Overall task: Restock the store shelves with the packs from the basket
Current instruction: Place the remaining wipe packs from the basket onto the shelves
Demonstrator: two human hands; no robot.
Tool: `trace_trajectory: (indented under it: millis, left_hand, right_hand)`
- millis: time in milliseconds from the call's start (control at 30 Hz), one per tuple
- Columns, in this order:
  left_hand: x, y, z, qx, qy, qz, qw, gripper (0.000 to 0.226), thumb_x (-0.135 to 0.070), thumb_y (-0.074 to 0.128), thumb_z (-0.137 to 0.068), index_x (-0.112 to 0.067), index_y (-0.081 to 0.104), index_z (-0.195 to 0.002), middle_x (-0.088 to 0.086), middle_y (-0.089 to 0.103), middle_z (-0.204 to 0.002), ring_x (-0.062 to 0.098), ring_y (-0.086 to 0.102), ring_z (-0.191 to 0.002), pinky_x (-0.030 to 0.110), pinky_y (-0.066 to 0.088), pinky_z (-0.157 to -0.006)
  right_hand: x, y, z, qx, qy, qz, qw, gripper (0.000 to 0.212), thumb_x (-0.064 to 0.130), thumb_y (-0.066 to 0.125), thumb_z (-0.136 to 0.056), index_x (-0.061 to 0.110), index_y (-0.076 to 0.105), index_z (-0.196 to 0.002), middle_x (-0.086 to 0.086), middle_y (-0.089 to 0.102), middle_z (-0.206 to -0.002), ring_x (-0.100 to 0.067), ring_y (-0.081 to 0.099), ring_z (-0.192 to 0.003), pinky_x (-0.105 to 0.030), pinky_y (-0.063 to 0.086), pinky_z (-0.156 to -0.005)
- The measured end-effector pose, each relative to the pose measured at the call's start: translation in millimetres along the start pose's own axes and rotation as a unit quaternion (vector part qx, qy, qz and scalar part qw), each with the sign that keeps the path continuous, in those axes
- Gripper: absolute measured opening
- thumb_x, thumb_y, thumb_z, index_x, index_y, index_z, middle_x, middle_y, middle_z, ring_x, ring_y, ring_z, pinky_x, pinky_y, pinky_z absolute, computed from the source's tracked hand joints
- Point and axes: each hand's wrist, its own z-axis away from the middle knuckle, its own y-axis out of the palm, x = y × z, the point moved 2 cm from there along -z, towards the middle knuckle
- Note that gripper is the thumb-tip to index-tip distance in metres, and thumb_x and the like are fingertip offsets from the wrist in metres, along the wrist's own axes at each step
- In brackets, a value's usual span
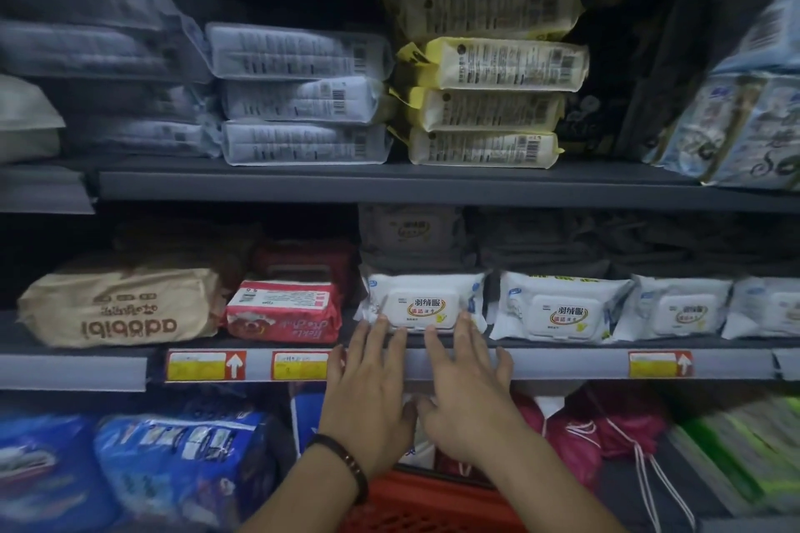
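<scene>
While on shelf (562, 364), pack (426, 304) against both grips (368, 396) (469, 392)

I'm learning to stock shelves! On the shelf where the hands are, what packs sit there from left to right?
tan pack, red pack, first white wipes pack (left hand and right hand touch it), second white wipes pack, third white wipes pack, fourth white wipes pack cut off by the right edge.

Legible print, middle shelf only.
"羽绒服" on white pack (426, 303) lid at 6 o'clock and second white pack (562, 309) at 4; tan pack (125, 307) at 8: upside-down "adbbibi", roughly; rail tags (206, 365): white up-arrows.
</scene>
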Motion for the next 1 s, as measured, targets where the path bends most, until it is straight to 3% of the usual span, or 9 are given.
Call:
trace_trajectory:
  millis: [133,267,333,433,533,700,833,933,1000]
  left_hand:
    - [18.5,-27.7,27.0,-0.098,-0.059,0.135,0.984,0.067,-0.053,0.056,-0.084,-0.033,0.038,-0.147,-0.004,0.040,-0.141,0.020,0.039,-0.130,0.040,0.040,-0.106]
    - [71.2,-42.8,45.8,-0.129,-0.180,0.254,0.941,0.067,-0.045,0.071,-0.087,-0.020,0.040,-0.141,0.003,0.037,-0.134,0.028,0.049,-0.122,0.044,0.050,-0.100]
    - [98.0,-49.0,50.5,-0.136,-0.232,0.312,0.911,0.076,-0.035,0.078,-0.085,-0.015,0.037,-0.146,0.003,0.032,-0.141,0.032,0.051,-0.124,0.046,0.050,-0.102]
    - [126.6,-57.1,53.5,-0.138,-0.276,0.397,0.864,0.082,-0.023,0.083,-0.081,-0.010,0.037,-0.148,0.007,0.034,-0.146,0.030,0.047,-0.132,0.044,0.045,-0.112]
    - [144.0,-56.7,50.4,-0.128,-0.265,0.472,0.831,0.074,-0.027,0.083,-0.074,-0.024,0.049,-0.139,0.000,0.056,-0.137,0.018,0.059,-0.125,0.048,0.051,-0.109]
    - [151.9,-58.5,48.9,-0.124,-0.242,0.520,0.810,0.060,-0.020,0.082,-0.080,-0.032,0.051,-0.129,-0.006,0.062,-0.128,0.008,0.063,-0.114,0.040,0.054,-0.103]
    - [152.6,-59.9,50.2,-0.120,-0.230,0.573,0.778,0.068,-0.008,0.080,-0.084,-0.031,0.041,-0.135,-0.019,0.058,-0.127,-0.003,0.063,-0.107,0.033,0.055,-0.097]
    - [153.1,-65.8,48.9,-0.150,-0.201,0.588,0.769,0.068,0.001,0.076,-0.087,-0.028,0.040,-0.137,-0.022,0.054,-0.128,-0.020,0.064,-0.086,0.010,0.053,-0.073]
    - [153.6,-71.7,45.8,-0.151,-0.180,0.598,0.767,0.066,0.001,0.074,-0.090,-0.030,0.042,-0.138,-0.028,0.053,-0.126,-0.017,0.067,-0.083,0.006,0.052,-0.066]
  right_hand:
    - [15.2,-14.3,20.5,-0.066,0.006,-0.054,0.996,0.066,0.043,0.050,-0.103,0.029,0.027,-0.163,-0.004,0.022,-0.169,-0.027,0.015,-0.158,-0.051,0.017,-0.124]
    - [49.6,-14.0,36.6,-0.081,-0.006,-0.217,0.973,0.043,0.032,0.060,-0.101,0.026,0.055,-0.144,0.005,0.054,-0.141,-0.017,0.055,-0.128,-0.032,0.045,-0.100]
    - [71.7,-10.2,33.9,-0.060,0.007,-0.309,0.949,0.041,0.026,0.062,-0.101,0.025,0.058,-0.143,0.005,0.059,-0.138,-0.013,0.066,-0.105,-0.025,0.048,-0.085]
    - [102.0,-8.9,20.5,-0.053,0.039,-0.397,0.915,0.040,0.023,0.063,-0.102,0.029,0.055,-0.140,0.010,0.059,-0.132,-0.007,0.068,-0.092,-0.022,0.051,-0.078]
    - [122.0,-5.4,4.4,-0.053,0.066,-0.462,0.883,0.035,0.014,0.062,-0.098,0.035,0.054,-0.124,0.014,0.069,-0.113,-0.001,0.065,-0.080,-0.016,0.052,-0.066]
    - [138.2,11.1,-9.0,-0.026,0.072,-0.540,0.838,0.053,0.000,0.061,-0.090,0.038,0.060,-0.127,0.016,0.075,-0.114,-0.025,0.077,-0.096,-0.052,0.065,-0.078]
    - [143.5,17.7,-18.4,-0.052,0.079,-0.584,0.806,0.059,-0.003,0.065,-0.089,0.031,0.058,-0.136,0.010,0.073,-0.127,-0.018,0.077,-0.100,-0.036,0.061,-0.074]
    - [142.0,7.1,-17.2,-0.133,0.080,-0.568,0.808,0.067,-0.008,0.064,-0.090,0.031,0.053,-0.143,0.009,0.069,-0.127,-0.012,0.071,-0.096,-0.027,0.055,-0.077]
    - [137.4,2.7,-19.0,-0.155,0.060,-0.556,0.814,0.073,-0.009,0.062,-0.092,0.027,0.047,-0.154,0.013,0.067,-0.127,-0.017,0.069,-0.091,-0.029,0.052,-0.073]
